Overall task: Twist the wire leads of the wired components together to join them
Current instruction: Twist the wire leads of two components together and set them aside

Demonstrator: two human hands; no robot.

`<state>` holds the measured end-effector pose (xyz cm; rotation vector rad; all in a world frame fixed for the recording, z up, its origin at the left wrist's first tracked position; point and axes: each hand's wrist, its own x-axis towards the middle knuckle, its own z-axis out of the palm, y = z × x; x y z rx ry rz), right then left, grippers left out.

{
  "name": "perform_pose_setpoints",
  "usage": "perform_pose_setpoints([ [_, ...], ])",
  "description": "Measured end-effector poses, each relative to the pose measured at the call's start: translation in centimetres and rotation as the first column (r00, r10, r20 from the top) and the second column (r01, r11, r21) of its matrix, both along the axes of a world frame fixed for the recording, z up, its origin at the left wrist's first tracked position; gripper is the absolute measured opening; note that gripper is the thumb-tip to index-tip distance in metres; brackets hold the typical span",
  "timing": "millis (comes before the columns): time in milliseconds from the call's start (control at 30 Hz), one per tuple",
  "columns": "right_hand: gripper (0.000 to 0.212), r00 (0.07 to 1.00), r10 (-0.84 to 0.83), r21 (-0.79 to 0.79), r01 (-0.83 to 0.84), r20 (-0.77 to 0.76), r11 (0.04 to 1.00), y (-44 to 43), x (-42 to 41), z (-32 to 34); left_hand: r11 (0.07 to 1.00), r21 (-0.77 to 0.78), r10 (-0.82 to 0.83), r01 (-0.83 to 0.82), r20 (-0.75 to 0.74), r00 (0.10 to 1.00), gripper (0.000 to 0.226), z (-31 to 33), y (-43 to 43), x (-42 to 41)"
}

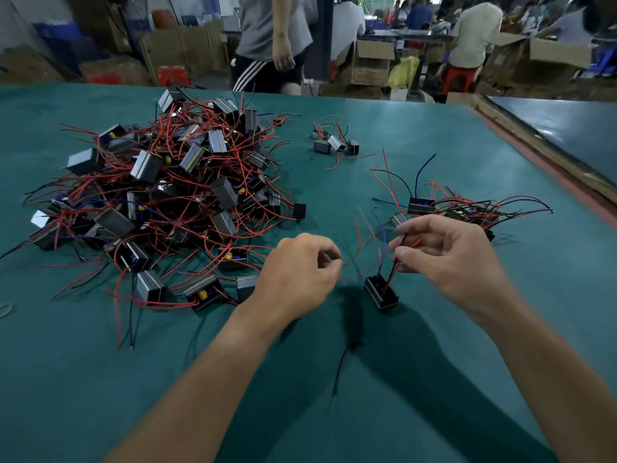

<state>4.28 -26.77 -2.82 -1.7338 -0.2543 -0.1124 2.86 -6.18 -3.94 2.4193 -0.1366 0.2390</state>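
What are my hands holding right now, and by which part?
The left hand pinches a red wire lead. The right hand pinches the black and red leads above the black component, not its body.

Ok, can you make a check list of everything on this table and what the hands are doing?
Surface: green table cover, brown strip along its right edge.
Job's things: small black box with red, black and blue wires, between the hands.
Clutter: big pile of wired boxes at left; small group farther off; tangled bunch at right.
Grippers: left hand pinches a red wire; right hand pinches the box's black and red wires.
Cables: loose black wire lying between the arms.
Surroundings: people, cardboard boxes, red stool.
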Motion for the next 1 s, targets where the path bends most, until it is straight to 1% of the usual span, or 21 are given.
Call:
perform_pose_setpoints([
  [100,0.027,0.999,0.027,0.009,-0.026,-0.03,1.0,0.0,-0.1,0.2,0.999,-0.024,0.027,-0.027,-0.011,1.0,0.008,0.1,0.0,-0.1],
  [167,0.028,0.998,0.046,0.022,-0.046,-0.038,0.999,0.0,-0.2,0.3,0.999,-0.043,0.017,-0.017,-0.001,1.0,0.007,0.2,0.0,-0.1],
  [267,0.027,0.997,0.073,0.021,-0.072,-0.03,0.997,0.1,-0.2,0.3,0.995,-0.068,-0.067,0.067,0.007,0.998,0.005,0.3,-0.2,-0.2],
  [333,0.025,0.997,0.078,0.007,-0.078,-0.024,0.997,0.1,-0.3,0.3,0.99,-0.029,-0.136,0.136,0.0,0.991,0.012,0.2,-0.3,-0.4],
  [467,0.023,0.998,0.058,-0.035,-0.059,-0.014,0.998,0.1,-0.2,0.2,0.97,0.035,-0.24,0.24,0.011,0.971,0.01,-0.2,-0.4,-0.4],
  [600,0.022,0.999,-0.008,-0.138,0.013,0.043,0.99,0.0,-0.1,0.2,0.973,0.012,-0.23,0.23,0.069,0.971,0.011,-0.6,-0.2,-0.1],
  [633,0.022,0.997,-0.028,-0.165,0.039,0.068,0.986,0.0,-0.1,0.2,0.978,-0.021,-0.207,0.21,0.101,0.973,0.01,-0.5,-0.2,0.0],
  [700,0.022,0.987,-0.083,-0.191,0.108,0.134,0.976,0.0,0.0,0.2,0.98,-0.138,-0.116,0.143,0.185,0.976,0.009,-0.3,-0.2,0.1],
  [767,0.022,0.972,-0.133,-0.161,0.165,0.194,0.973,0.0,0.1,0.3,0.958,-0.284,0.044,0.03,0.251,0.967,0.013,0.1,-0.1,0.3],
  [833,0.025,0.96,-0.17,-0.091,0.194,0.222,0.977,-0.1,0.1,0.4,0.884,-0.464,0.185,-0.058,0.232,0.955,0.022,0.5,0.3,0.6],
  [900,0.025,0.953,-0.202,-0.03,0.214,0.225,0.976,-0.3,0.2,0.5,0.781,-0.62,0.246,-0.073,0.199,0.949,0.028,0.8,0.8,0.7],
  [1000,0.02,0.952,-0.219,-0.001,0.224,0.213,0.975,-0.4,0.2,0.7,0.695,-0.714,0.274,-0.084,0.155,0.949,0.019,1.3,1.2,0.8],
])
